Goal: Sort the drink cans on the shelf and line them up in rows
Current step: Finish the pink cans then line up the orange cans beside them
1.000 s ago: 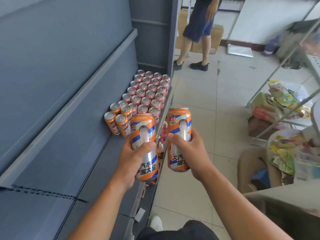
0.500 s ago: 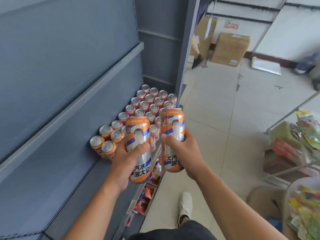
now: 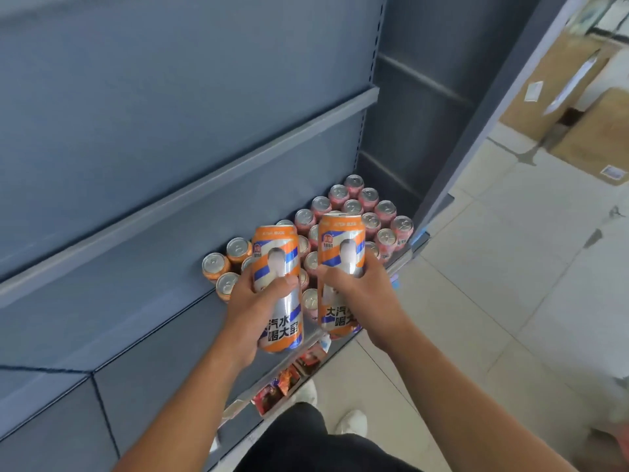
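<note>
Head view: the left hand (image 3: 253,308) grasps an upright orange can (image 3: 277,248) round its middle, above the front edge of the shelf (image 3: 153,328). The right hand (image 3: 360,294) grasps a second can (image 3: 342,238) just beside it, the two apart. Behind them on the shelf stand pink cans (image 3: 369,199) in rows, with small orange cans (image 3: 214,265) at their left.

Orange cans (image 3: 343,229) in left hand (image 3: 252,311), right hand (image 3: 364,294)
</note>
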`<state>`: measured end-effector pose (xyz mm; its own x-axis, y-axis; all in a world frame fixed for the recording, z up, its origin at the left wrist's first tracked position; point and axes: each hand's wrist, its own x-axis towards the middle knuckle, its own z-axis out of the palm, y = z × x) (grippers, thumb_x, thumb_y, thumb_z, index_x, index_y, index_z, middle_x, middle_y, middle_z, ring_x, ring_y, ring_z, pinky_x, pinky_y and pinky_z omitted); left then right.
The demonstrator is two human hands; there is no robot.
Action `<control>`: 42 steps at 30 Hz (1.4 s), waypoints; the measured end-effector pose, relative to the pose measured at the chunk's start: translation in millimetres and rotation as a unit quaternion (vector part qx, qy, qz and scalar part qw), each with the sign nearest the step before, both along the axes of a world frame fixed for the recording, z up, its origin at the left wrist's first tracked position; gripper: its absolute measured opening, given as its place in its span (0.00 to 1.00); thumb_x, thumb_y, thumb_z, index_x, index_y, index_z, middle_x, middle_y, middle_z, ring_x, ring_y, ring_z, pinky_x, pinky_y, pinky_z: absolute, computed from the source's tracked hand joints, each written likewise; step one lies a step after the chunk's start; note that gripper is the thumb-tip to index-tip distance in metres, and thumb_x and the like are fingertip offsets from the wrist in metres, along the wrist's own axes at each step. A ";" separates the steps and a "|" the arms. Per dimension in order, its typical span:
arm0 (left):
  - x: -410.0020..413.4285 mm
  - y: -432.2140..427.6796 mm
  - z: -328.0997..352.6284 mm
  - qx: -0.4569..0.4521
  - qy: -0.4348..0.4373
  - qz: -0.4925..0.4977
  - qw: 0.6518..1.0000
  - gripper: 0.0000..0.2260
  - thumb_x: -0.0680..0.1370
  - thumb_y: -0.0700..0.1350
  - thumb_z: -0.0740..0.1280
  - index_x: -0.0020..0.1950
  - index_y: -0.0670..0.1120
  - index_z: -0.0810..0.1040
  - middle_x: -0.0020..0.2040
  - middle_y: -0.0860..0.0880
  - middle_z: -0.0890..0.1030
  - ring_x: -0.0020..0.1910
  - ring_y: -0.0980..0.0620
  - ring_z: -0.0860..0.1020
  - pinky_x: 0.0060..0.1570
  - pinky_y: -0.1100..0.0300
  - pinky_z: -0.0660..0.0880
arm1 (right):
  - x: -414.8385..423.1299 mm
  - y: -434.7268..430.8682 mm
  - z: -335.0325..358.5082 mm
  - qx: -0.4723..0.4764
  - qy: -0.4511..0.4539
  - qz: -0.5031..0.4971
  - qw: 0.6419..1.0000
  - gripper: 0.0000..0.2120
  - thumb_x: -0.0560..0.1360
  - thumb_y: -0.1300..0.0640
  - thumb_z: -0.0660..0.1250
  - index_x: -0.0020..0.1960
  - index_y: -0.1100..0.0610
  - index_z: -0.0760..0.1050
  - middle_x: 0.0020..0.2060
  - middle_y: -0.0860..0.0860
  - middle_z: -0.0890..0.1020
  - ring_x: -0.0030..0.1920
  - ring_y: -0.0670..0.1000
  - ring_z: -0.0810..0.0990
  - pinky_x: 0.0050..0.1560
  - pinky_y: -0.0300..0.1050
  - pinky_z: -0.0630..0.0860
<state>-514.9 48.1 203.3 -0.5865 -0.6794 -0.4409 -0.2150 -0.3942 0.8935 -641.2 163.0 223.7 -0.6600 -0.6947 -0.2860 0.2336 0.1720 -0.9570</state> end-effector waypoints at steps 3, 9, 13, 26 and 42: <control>2.7 -18.1 -9.9 -0.002 -0.005 0.026 1.000 0.21 0.68 0.49 0.78 0.59 0.54 0.77 0.49 0.50 0.86 0.48 0.48 0.85 0.45 0.51 0.80 | -3.7 -26.4 -8.6 0.008 0.011 0.043 0.999 0.10 0.72 0.63 0.74 0.48 0.50 0.79 0.42 0.51 0.86 0.43 0.51 0.85 0.44 0.43 0.82; 16.4 -54.6 -32.9 0.003 -0.007 0.050 0.999 0.35 0.57 0.55 0.78 0.63 0.53 0.73 0.52 0.50 0.85 0.50 0.48 0.85 0.48 0.50 0.80 | -3.6 -79.2 -32.0 0.053 0.030 0.111 0.992 0.14 0.71 0.64 0.76 0.54 0.55 0.78 0.45 0.50 0.86 0.47 0.48 0.85 0.48 0.39 0.81; 24.9 -65.5 -51.6 0.006 -0.012 0.108 0.994 0.30 0.62 0.43 0.78 0.61 0.53 0.72 0.49 0.52 0.85 0.46 0.52 0.84 0.44 0.55 0.79 | -2.5 -107.6 -50.3 0.087 0.035 0.128 0.987 0.23 0.68 0.65 0.76 0.59 0.55 0.74 0.46 0.51 0.85 0.46 0.47 0.85 0.45 0.42 0.81; 48.2 -52.0 -130.1 -0.009 -0.088 0.234 0.968 0.35 0.66 0.33 0.79 0.65 0.52 0.66 0.55 0.52 0.79 0.51 0.57 0.81 0.46 0.62 0.78 | -1.7 -144.2 -121.8 0.147 0.058 0.175 0.972 0.34 0.62 0.66 0.81 0.63 0.54 0.69 0.52 0.52 0.82 0.51 0.50 0.83 0.51 0.44 0.81; 31.0 -44.0 -207.1 -0.088 -0.197 0.223 0.951 0.27 0.63 0.41 0.79 0.56 0.53 0.70 0.49 0.51 0.79 0.49 0.49 0.80 0.45 0.58 0.79 | -6.6 -143.2 -182.1 0.166 0.194 0.277 0.926 0.29 0.62 0.63 0.78 0.50 0.39 0.68 0.50 0.44 0.77 0.51 0.44 0.77 0.49 0.34 0.73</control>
<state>-483.9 4.2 -3.8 -0.0353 -0.9056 -0.4227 -0.3922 -0.3765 0.8393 -647.8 19.8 41.7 -0.3256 -0.8739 -0.3608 -0.3290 0.4625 -0.8233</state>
